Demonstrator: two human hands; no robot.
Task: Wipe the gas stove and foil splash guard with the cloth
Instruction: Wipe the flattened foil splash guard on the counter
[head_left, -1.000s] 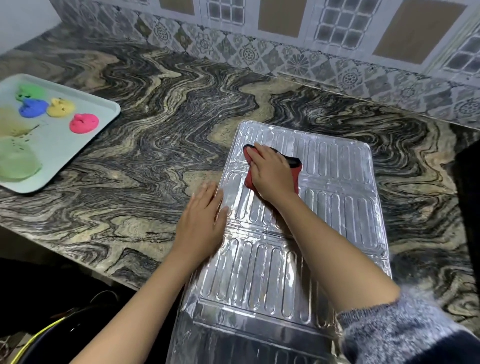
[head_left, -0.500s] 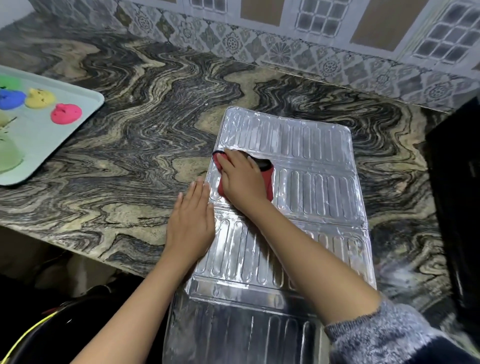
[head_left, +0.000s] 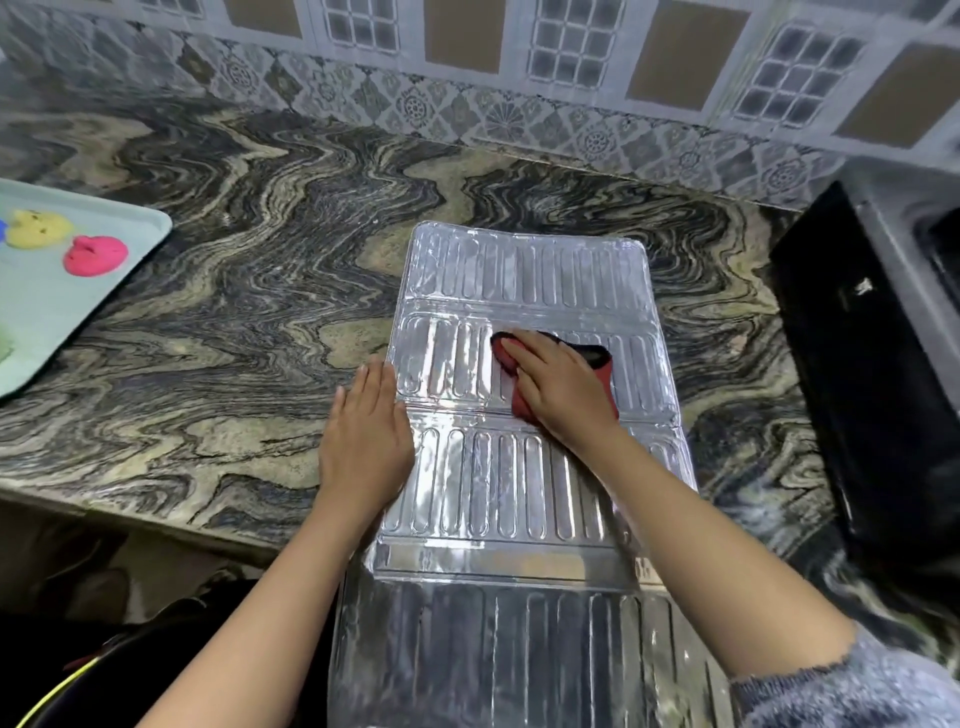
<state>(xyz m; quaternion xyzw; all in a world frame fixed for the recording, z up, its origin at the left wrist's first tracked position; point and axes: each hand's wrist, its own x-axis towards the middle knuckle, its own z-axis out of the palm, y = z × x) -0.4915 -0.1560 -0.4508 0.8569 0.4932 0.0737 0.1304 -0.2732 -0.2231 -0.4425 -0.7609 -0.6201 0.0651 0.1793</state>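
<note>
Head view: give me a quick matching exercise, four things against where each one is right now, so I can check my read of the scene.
Things:
1. cloth
2. left hand
3. foil splash guard
4. tray

Places:
A. far left on the counter
B. lies on the counter and overhangs its front edge
C. under the right hand, on the guard's middle panel
D. flat at the guard's left edge

Pairs: 1-C, 2-D, 3-B, 4-A.
</note>
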